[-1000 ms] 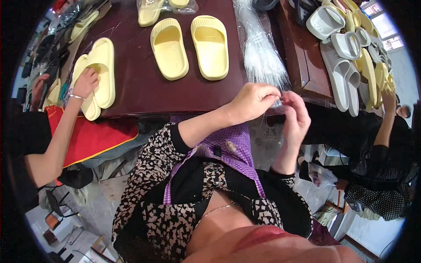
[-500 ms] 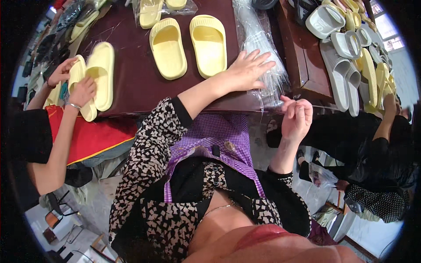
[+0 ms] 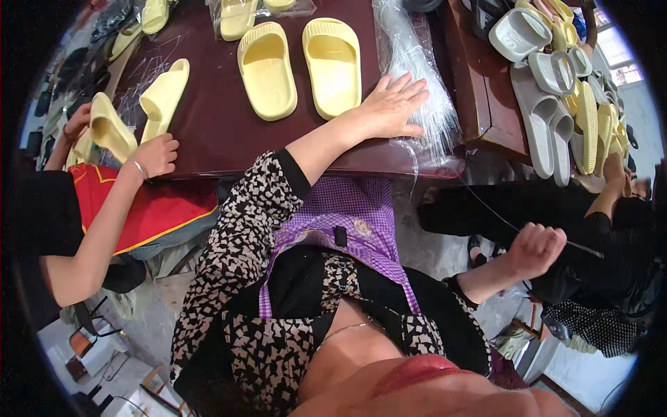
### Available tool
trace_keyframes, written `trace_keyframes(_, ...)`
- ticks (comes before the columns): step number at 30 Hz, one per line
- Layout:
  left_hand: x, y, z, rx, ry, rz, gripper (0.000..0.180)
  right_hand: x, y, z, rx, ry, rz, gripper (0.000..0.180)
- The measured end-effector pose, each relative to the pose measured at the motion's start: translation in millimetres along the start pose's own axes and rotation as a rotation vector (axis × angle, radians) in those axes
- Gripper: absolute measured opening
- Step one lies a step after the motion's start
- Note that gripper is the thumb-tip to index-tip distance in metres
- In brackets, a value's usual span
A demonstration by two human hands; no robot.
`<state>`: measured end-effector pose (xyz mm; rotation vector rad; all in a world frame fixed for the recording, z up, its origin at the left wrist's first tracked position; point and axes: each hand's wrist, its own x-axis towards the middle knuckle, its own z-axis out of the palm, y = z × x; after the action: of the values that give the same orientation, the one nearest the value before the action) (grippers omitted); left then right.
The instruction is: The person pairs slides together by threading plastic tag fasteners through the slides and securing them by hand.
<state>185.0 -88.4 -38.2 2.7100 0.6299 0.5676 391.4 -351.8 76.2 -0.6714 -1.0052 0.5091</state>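
My left hand [image 3: 390, 110] lies flat, fingers spread, on a bundle of thin translucent plastic strands [image 3: 438, 128] in a clear plastic bag [image 3: 396, 35]. My right hand [image 3: 538, 249] is closed, out past the table's front edge on the right. It grips one thin plastic strand [image 3: 490, 203], which stretches from near the bundle and sticks out beyond my fist. Left of the bundle stands a pair of pale yellow slide sandals, the left slide [image 3: 267, 76] and the right slide [image 3: 332, 73], side by side with toes pointing away.
A co-worker's hands [image 3: 156, 154] handle two yellow slides [image 3: 163, 97] on the left of the dark red table [image 3: 208, 90]. A brown wooden box [image 3: 486, 90] borders the bundle. Grey and yellow slides [image 3: 538, 115] are heaped at right, with another person beside them.
My right hand has swung right and toward me, drawing a strand away from the bundle. My left hand stays on the bundle. The co-worker has parted and turned the two slides.
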Motion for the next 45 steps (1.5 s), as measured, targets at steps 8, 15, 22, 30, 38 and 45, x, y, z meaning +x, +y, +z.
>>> trace_keyframes(8, -5.8, 71.8, -57.6, -0.290, 0.243, 0.085, 0.044, 41.7, 10.1, 33.6, 0.253, -0.190, 0.022, 0.015)
trace_keyframes(15, -23.5, 102.4, -112.8, -1.229, 0.008, -0.169, 0.020, 95.7, 53.9, 125.9, 0.510, -0.388, 0.103, 0.019)
trace_keyframes(22, -44.8, 73.5, -125.5, -1.015, 0.201, -0.171, 0.011, 124.5, 73.9, 146.8, 0.462, -0.448, 0.029, 0.021)
trace_keyframes(30, -82.4, 46.2, -107.8, -0.142, 0.508, -0.013, 0.008, 104.5, 156.8, 133.3, -0.318, -0.192, 0.226, 0.014)
trace_keyframes(38, -111.5, 11.0, -67.6, 0.118, 0.344, -0.118, 0.009, 75.1, 241.3, 121.8, -0.845, -0.683, 0.660, 0.016)
trace_keyframes(45, -103.4, -32.9, -61.9, 0.135, 0.359, -0.127, 0.010, 93.4, 303.5, 127.4, -1.313, -0.864, 0.233, 0.024)
